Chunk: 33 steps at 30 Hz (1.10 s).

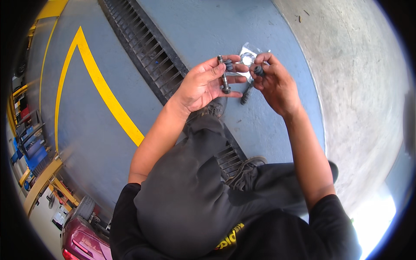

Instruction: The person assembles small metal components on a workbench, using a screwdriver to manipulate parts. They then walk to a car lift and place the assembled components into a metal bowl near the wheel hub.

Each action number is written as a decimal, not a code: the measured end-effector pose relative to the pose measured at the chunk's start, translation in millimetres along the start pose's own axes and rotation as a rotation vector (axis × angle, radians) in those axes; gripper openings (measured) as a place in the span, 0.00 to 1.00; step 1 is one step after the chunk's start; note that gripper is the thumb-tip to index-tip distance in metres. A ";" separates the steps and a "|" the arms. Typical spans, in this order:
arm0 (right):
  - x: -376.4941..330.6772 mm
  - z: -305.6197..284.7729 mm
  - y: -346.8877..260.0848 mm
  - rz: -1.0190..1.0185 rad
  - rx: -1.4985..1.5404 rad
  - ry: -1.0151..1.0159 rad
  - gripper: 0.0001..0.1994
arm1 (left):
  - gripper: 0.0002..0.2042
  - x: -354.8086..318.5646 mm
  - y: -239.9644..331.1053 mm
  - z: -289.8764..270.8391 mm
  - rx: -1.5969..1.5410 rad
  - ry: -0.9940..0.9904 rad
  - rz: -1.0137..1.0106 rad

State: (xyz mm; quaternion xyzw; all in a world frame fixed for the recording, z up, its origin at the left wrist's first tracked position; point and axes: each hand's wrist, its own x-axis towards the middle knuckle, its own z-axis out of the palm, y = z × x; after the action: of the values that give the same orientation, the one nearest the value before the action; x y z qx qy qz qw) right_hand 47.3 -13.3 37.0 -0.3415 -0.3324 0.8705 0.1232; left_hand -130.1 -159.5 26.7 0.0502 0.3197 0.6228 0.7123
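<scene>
A slim metal pin (224,77) with a hex-like lower end lies across the fingers of my left hand (201,84), held by the thumb. Against those same fingers, beside the pin, sits a dark ribbed rubber boot (228,65). Close by on the right, my right hand (279,86) pinches another small dark rubber boot (258,70) between thumb and fingers. Below the hands, a clear plastic bag (248,47) with a pale round item rests on the floor. A dark rod-shaped thing (246,96) lies near it, partly hidden; its kind is unclear.
A black drain grate (143,41) runs diagonally across the blue-grey floor (216,21), under my legs. Yellow painted lines (102,89) mark the left side. A red car (84,240) and workshop equipment (34,151) stand far left. Paler concrete (346,65) borders the right.
</scene>
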 end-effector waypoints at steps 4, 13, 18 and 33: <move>1.1 0.6 -7.8 0.025 -0.154 0.000 0.09 | 0.22 3.2 -3.5 0.1 -0.031 -0.006 -0.032; -14.7 6.5 11.3 -0.059 -0.808 0.082 0.18 | 0.20 14.6 -9.9 4.4 -0.100 -0.011 0.002; -23.1 39.1 15.0 -0.129 -1.137 0.220 0.17 | 0.16 20.1 -15.5 4.4 -0.166 -0.038 0.024; -25.7 10.5 18.9 0.006 -0.887 -0.014 0.15 | 0.16 25.1 -10.2 -3.6 -0.024 0.092 0.191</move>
State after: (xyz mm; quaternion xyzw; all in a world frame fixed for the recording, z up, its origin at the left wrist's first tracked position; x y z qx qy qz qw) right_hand 59.4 -44.0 43.4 -0.3565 -0.6736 0.6462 -0.0402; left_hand -122.8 -139.9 9.1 0.0433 0.3384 0.6933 0.6348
